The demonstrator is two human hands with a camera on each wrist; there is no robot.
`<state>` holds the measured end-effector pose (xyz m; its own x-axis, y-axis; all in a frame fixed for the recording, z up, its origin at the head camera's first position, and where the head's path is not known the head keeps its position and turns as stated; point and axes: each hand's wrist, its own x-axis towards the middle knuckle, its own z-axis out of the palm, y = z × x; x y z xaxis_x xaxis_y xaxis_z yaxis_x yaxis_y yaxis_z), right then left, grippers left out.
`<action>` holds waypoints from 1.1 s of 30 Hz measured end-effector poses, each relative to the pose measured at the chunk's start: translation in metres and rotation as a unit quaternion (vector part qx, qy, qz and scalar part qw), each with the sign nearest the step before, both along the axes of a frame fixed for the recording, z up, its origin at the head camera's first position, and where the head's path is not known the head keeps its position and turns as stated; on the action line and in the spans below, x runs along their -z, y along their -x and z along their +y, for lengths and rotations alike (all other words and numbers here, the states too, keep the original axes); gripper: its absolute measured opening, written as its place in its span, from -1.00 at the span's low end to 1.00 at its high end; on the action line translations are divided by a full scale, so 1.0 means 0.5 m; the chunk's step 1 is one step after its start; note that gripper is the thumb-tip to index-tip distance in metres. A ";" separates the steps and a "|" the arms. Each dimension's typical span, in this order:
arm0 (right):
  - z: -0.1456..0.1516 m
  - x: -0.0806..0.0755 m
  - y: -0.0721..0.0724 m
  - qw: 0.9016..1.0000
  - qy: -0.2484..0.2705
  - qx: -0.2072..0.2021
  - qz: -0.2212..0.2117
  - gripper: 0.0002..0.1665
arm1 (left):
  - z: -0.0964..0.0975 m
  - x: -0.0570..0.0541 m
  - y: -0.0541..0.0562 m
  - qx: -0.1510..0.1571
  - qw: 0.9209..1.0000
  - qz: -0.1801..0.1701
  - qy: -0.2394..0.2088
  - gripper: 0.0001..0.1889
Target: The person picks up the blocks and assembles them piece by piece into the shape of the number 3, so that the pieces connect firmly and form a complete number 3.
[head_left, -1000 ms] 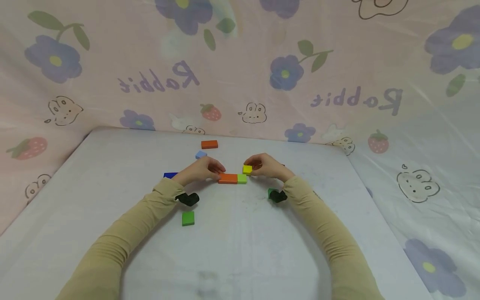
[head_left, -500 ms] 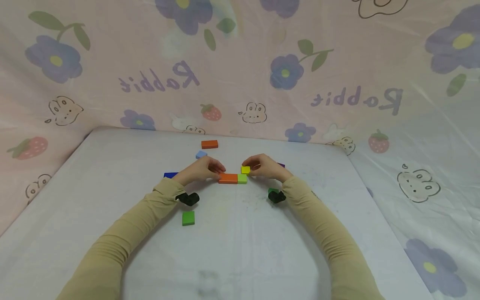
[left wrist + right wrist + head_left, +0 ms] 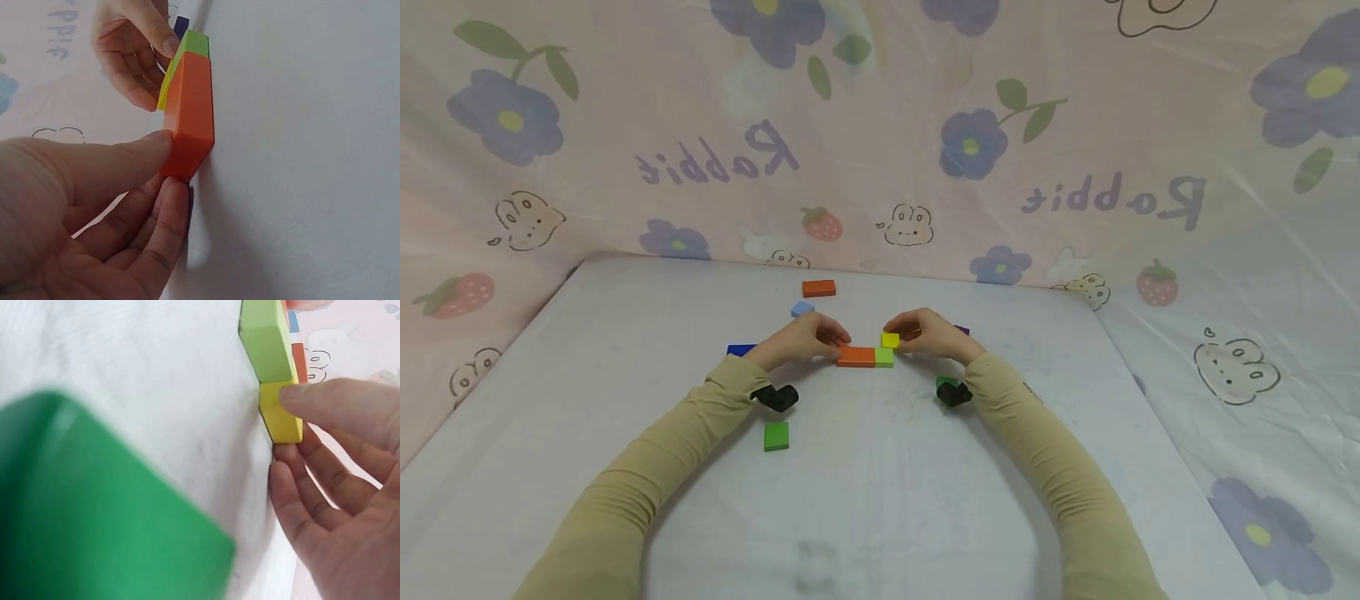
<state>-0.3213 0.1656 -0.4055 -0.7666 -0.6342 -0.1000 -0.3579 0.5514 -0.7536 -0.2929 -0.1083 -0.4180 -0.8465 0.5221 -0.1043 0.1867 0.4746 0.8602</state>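
Note:
An orange block (image 3: 855,357) and a light green block (image 3: 883,357) lie end to end at the middle of the table. My left hand (image 3: 808,337) holds the orange block's left end, thumb (image 3: 153,150) at its upper corner and fingers curled below. With thumb and fingers my right hand (image 3: 928,332) pinches a small yellow block (image 3: 890,340). In the head view the yellow block sits just behind the light green one. The right wrist view shows the yellow block (image 3: 281,412) right against the light green block (image 3: 267,344).
Farther back lie a red-orange block (image 3: 818,288) and a light blue block (image 3: 802,309). A dark blue block (image 3: 741,350) is partly hidden by the left wrist, a purple one (image 3: 962,331) by the right. Green blocks lie nearer, one at left (image 3: 777,437), one at right (image 3: 946,382).
My right hand has shifted slightly left with the yellow block, bringing it behind the light green block. The purple block has come into sight behind the right wrist. My left hand has stayed put.

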 end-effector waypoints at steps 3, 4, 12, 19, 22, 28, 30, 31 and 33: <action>0.000 0.001 0.000 1.000 0.000 0.001 -0.001 -0.57 | 0.000 -0.001 -0.001 -0.001 1.000 -0.002 -0.001 -0.74; 0.000 0.001 0.000 1.000 0.000 0.002 -0.002 -0.57 | -0.001 -0.002 -0.002 -0.001 1.000 -0.002 -0.001 -0.73; 0.004 -0.012 0.000 1.000 0.009 0.000 -0.003 -0.56 | 0.001 -0.008 -0.006 0.001 1.000 -0.002 -0.001 -0.73; 0.035 -0.065 -0.004 0.999 0.036 -0.001 0.027 -0.55 | -0.001 -0.009 -0.007 -0.002 1.000 0.003 0.006 -0.74; 0.053 -0.092 -0.012 0.998 0.042 0.006 0.036 -0.58 | -0.003 -0.010 -0.007 -0.001 1.000 0.009 0.010 -0.73; 0.086 -0.131 -0.035 0.997 0.054 0.018 0.049 -0.57 | -0.002 -0.011 -0.010 -0.002 1.000 0.011 0.013 -0.73; 0.098 -0.135 -0.042 0.997 0.061 0.021 0.046 -0.55 | -0.001 -0.010 -0.010 -0.002 1.000 0.009 0.013 -0.73; 0.105 -0.137 -0.045 0.997 0.065 0.023 0.044 -0.55 | -0.001 -0.009 -0.010 0.000 1.000 0.010 0.013 -0.73; 0.118 -0.137 -0.051 0.997 0.065 0.030 0.040 -0.55 | 0.000 -0.009 -0.009 0.001 1.000 0.010 0.014 -0.73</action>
<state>-0.2960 0.2248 -0.3369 -0.8055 -0.5910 0.0428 -0.3892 0.4733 -0.7903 -0.2886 -0.1084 -0.4135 -0.8477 0.5207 -0.1016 0.2050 0.4980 0.8426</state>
